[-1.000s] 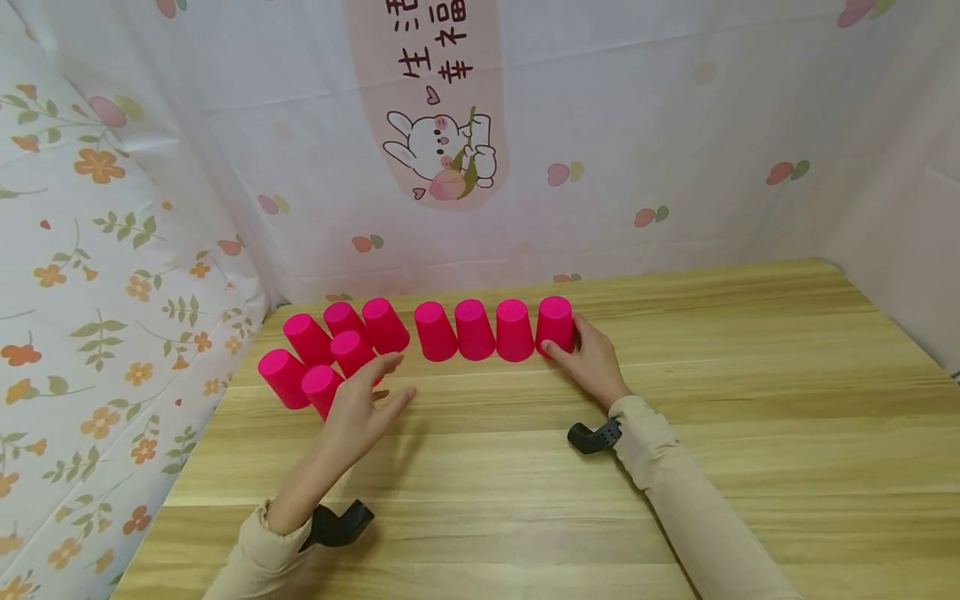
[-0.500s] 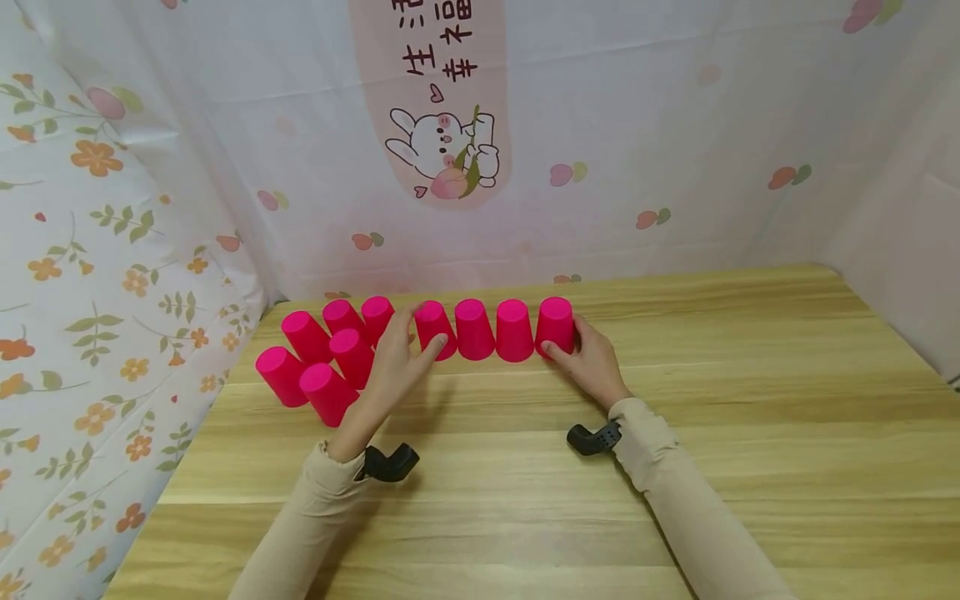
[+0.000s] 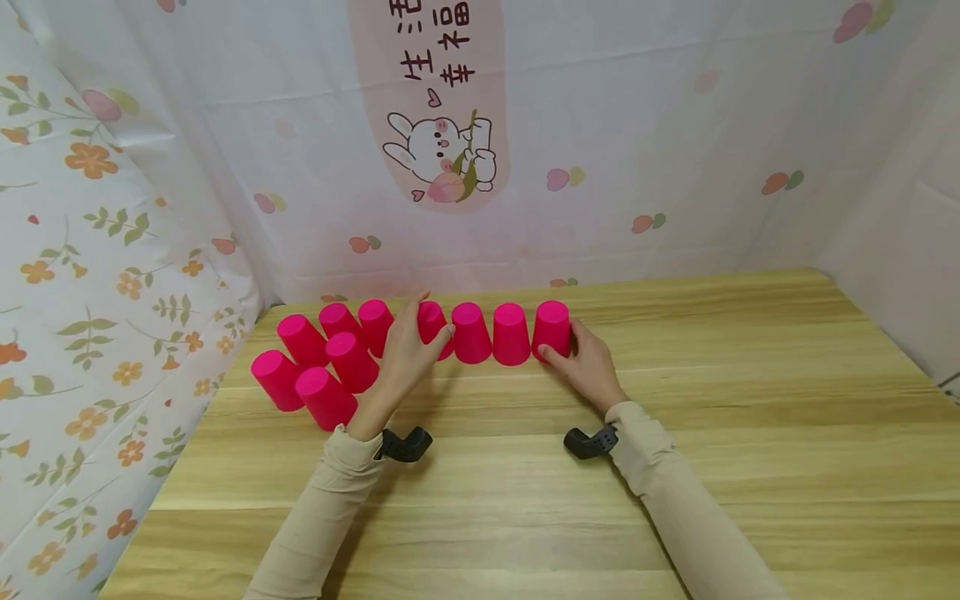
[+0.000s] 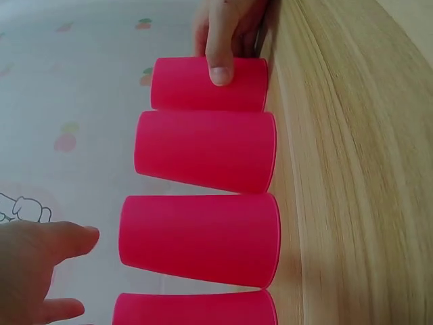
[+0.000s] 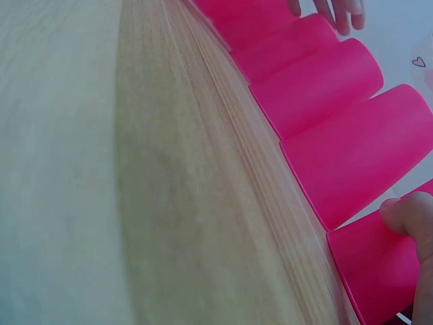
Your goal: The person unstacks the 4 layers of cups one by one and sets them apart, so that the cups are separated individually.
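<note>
A row of several bright pink plastic cups (image 3: 512, 335) stands upside down across the back of the table, nearly side by side. At the row's right end, my right hand (image 3: 592, 367) grips the last cup (image 3: 552, 321), thumb on its front. My left hand (image 3: 403, 354) is spread around the row's leftmost cup (image 3: 433, 323), partly covering it. In the left wrist view, the left hand (image 4: 34, 254) has extended fingers, apart from the cups beside it. The right wrist view also shows the left fingers (image 5: 344, 27) by the tops of the far cups.
Several more upside-down pink cups (image 3: 302, 342) stand in a cluster at the left, close to my left forearm. The wooden table (image 3: 495, 492) ends at a white printed cloth (image 3: 600, 108) behind and a floral cloth (image 3: 97, 333) at the left.
My left hand has moved right and away from me, from the left cluster to the leftmost cup of the row. The right hand stays on its cup; the cups stand as before.
</note>
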### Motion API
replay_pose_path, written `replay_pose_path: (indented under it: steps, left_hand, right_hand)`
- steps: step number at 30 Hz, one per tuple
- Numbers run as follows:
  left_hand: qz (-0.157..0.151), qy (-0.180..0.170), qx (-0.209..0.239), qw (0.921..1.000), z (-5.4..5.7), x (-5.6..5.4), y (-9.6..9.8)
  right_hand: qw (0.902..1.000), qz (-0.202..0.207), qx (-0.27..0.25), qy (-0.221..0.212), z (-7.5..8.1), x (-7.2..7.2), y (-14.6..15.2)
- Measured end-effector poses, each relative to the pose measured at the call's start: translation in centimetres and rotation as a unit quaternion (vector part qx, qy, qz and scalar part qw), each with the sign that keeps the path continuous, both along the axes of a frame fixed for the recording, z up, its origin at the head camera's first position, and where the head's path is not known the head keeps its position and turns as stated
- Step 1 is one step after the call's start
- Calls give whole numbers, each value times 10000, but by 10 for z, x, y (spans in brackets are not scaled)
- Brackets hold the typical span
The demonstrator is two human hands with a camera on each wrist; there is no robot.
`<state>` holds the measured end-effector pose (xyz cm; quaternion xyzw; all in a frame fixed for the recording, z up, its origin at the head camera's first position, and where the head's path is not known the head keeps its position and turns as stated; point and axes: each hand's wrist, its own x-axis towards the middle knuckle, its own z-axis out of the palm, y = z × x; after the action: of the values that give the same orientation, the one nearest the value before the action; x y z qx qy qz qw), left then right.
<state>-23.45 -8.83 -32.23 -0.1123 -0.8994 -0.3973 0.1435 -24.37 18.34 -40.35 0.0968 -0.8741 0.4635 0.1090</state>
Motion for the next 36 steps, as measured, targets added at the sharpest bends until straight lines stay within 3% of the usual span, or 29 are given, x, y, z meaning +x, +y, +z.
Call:
replay_pose_path:
  steps: [16, 29, 36]
  left_hand:
    - [8, -129, -228, 9997, 2, 0, -12]
    - [82, 160, -76, 9998, -1, -2, -13]
    - [191, 249, 11, 9995, 5, 10, -13]
  right_hand:
    - [9999, 41, 23, 131, 5, -2, -3]
    - [10000, -64, 40, -40, 3, 2, -1]
    - [10000, 27, 44, -84, 0, -1, 3]
